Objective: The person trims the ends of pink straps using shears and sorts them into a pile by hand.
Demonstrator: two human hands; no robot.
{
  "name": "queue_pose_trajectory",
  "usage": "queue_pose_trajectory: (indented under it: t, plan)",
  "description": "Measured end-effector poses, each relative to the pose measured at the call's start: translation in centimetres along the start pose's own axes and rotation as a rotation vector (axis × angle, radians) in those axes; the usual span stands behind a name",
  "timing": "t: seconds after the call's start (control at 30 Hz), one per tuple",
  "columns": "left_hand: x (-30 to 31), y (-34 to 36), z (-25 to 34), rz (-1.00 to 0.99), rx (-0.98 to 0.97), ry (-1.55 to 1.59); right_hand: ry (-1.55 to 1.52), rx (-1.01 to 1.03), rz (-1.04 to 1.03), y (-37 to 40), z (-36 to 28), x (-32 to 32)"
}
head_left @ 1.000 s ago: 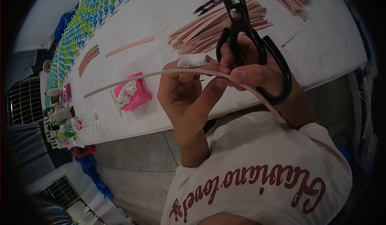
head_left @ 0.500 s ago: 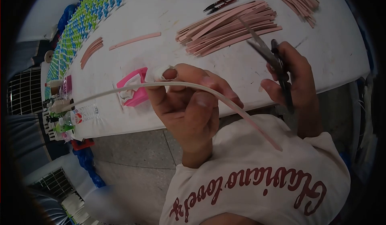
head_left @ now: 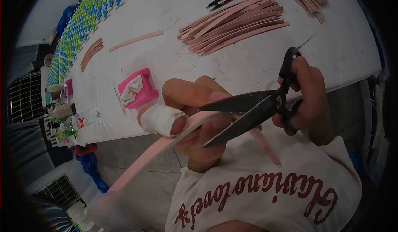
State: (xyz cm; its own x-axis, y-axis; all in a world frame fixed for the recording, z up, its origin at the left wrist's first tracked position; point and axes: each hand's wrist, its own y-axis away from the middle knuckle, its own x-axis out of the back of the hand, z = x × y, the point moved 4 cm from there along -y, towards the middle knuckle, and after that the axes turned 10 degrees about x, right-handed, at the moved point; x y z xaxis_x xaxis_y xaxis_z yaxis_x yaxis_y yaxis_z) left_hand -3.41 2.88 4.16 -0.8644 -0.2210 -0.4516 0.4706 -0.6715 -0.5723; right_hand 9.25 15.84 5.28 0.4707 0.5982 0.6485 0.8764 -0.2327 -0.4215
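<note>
Left hand [head_left: 194,145] and right hand [head_left: 311,89] are being held before the shirt [head_left: 265,196], a pink strip [head_left: 143,165] being pinched by the bent left fingers and scissors [head_left: 273,101] being gripped by the curled right ones. At the near edge of the table [head_left: 178,64], the strip's long axis is being arched, its ends directed lower left and lower right, while the parted blades are being aimed leftward across it. Unlike half a second earlier, the left end is being angled lower, and the scissors are being held across the left hand.
</note>
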Motion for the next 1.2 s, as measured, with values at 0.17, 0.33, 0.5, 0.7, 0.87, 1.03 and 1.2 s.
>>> queue_pose_trajectory:
  t: [0.17, 0.33, 0.5, 0.7, 0.87, 1.03, 1.2]
  plan:
    - [0.1, 0.8, 0.1, -0.055, -0.046, -0.087, 0.046, 0.025, 0.077, 0.3, 0.1, -0.7]
    - [0.7, 1.0, -0.2, 0.041, -0.105, -0.142, 0.033, 0.03, 0.016, 0.1, -0.6, -0.2]
    - [0.4, 1.6, -0.5, 0.118, -0.155, -0.031, 0.04, 0.021, 0.029, 0.1, -0.6, -0.1]
    - [-0.1, 1.2, -0.1, 0.196, -0.173, -0.06, 0.054, 0.004, 0.035, 0.2, -0.6, 0.0]
    - [0.6, 1.6, -0.2, 0.205, -0.138, -0.107, 0.064, 0.003, 0.036, 0.4, -0.6, 0.0]
    - [0.8, 2.0, -0.5, 0.209, -0.136, -0.01, 0.076, 0.045, 0.063, 0.3, -0.8, -0.1]
    - [0.8, 1.8, -0.4, 0.19, -0.126, 0.003, 0.085, 0.016, 0.044, 0.5, -0.8, -0.3]
